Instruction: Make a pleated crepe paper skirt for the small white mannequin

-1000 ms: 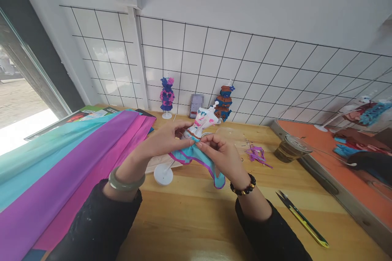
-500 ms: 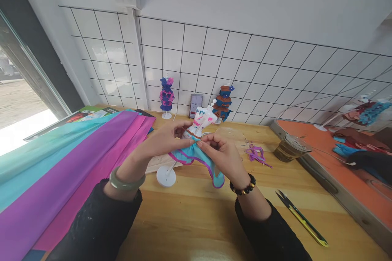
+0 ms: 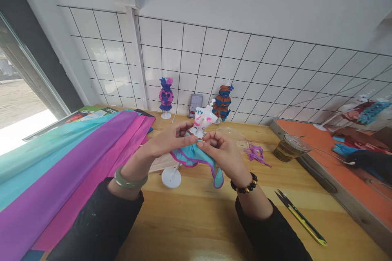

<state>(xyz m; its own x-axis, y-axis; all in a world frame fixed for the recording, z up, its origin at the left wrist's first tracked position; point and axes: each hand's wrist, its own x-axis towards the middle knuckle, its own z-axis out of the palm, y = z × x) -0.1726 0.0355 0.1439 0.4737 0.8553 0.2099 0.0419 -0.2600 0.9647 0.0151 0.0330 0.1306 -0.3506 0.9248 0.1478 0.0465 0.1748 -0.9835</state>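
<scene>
A small white dress form (image 3: 202, 118) with pink and teal marks tilts between my hands, its round white base (image 3: 171, 177) off to the lower left. Around its waist hangs a light blue fabric skirt (image 3: 196, 155) edged in purple, below a brown band. My left hand (image 3: 176, 138) pinches the skirt's top edge at the waist, thumb in front and fingers curled behind the form. From the other side, my right hand (image 3: 221, 149) pinches the same edge, its thumb close to the left one. The fingertips cover part of the waist.
Blue, purple and pink cloth (image 3: 101, 155) lies on the left. Yellow-handled thread snips (image 3: 301, 218) are at right, near purple scraps (image 3: 255, 154) and a lidded cup (image 3: 289, 148). Two dressed forms, one blue and pink (image 3: 166, 94), one brown and blue (image 3: 223, 104), flank a phone (image 3: 196, 104).
The dress form has tipped slightly more upright, and its base has moved a little to the right. Both hands keep their pinch at the skirt's waist.
</scene>
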